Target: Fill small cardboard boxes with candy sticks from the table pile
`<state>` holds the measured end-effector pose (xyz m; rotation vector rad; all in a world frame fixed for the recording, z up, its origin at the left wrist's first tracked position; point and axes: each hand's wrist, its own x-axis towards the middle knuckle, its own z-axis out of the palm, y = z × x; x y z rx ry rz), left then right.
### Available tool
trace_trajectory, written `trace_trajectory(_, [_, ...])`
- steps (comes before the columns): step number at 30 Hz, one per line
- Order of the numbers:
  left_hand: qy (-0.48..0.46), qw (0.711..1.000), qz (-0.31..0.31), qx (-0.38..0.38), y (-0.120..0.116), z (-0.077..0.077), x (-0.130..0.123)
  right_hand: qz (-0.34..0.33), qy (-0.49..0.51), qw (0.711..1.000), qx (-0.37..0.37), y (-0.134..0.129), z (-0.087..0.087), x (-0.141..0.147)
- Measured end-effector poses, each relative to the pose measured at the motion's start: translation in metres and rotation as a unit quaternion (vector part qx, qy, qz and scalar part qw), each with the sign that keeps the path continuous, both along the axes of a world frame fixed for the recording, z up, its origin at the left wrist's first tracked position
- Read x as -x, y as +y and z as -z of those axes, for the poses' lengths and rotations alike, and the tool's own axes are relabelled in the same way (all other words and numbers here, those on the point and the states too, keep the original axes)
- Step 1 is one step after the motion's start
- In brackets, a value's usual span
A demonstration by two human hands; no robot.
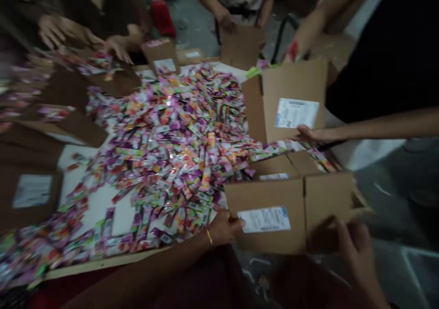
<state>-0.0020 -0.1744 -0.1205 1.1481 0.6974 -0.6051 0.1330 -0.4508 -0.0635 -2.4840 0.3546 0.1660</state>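
1. Where the view begins at far left, brown cardboard boxes [32, 162] lie dim and blurred on the white tabletop [99, 203]; one bears a white label.
2. Upper left, a co-worker's two hands [82, 36] reach over scattered sachets, fingers spread.
3. Centre: a wide heap of small pink, purple, green and orange foil sachets [171, 153] covers most of the tabletop and thins toward the near edge.
4. Behind the heap, a small brown carton with a white sticker [161, 55] stands upright; next to it another person's hands [228, 23] grip a plain brown box [242, 46].
5. The left hand [224, 229], with a thin gold bangle at the wrist, presses against the left side of an open brown cardboard box with a white-and-blue label [274, 213]; its fingers are mostly hidden behind the box edge, so I cannot tell exactly how they close.
6. That box sits at the near right corner of the tabletop, just beside the heap, flaps up, overhanging the edge.
7. The right hand [356, 247] clasps the box's right lower corner, fingers curled round the cardboard.
8. Upper right, a second open labelled brown box [288, 98] stands tilted toward the heap; a co-worker's hand [313, 135] rests at its base, and another arm reaches in from above.
9. Far right: a dark-clothed person's torso [387, 48].
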Motion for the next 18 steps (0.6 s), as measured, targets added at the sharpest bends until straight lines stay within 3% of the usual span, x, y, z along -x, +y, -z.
trace_trajectory(2, [-0.044, 0.995, 0.039, -0.076, 0.036, -0.007, 0.033, -0.043, 0.029, 0.996, -0.072, 0.017, -0.004, 0.037])
trace_trajectory(4, [-0.084, 0.977, 0.074, -0.184, 0.084, -0.020, 0.065, -0.104, 0.063, 0.982, -0.147, 0.051, -0.001, 0.062])
trace_trajectory(6, [-0.123, 0.952, 0.084, -0.268, 0.136, -0.036, 0.096, -0.147, 0.081, 0.956, -0.241, 0.107, 0.003, 0.078])
trace_trajectory(9, [-0.094, 0.928, 0.055, -0.357, 0.202, -0.053, 0.145, -0.134, 0.065, 0.919, -0.366, 0.215, 0.002, 0.093])
trace_trajectory(13, [-0.003, 0.900, -0.030, -0.434, 0.254, -0.062, 0.203, -0.109, 0.082, 0.933, -0.334, 0.341, 0.003, 0.115])
trace_trajectory(15, [0.016, 0.907, -0.101, -0.409, 0.269, -0.069, 0.224, -0.140, 0.110, 0.932, -0.314, 0.378, 0.010, 0.127])
trace_trajectory(18, [0.022, 0.921, -0.203, -0.331, 0.287, -0.082, 0.244, -0.214, 0.112, 0.927, -0.288, 0.407, 0.023, 0.144])
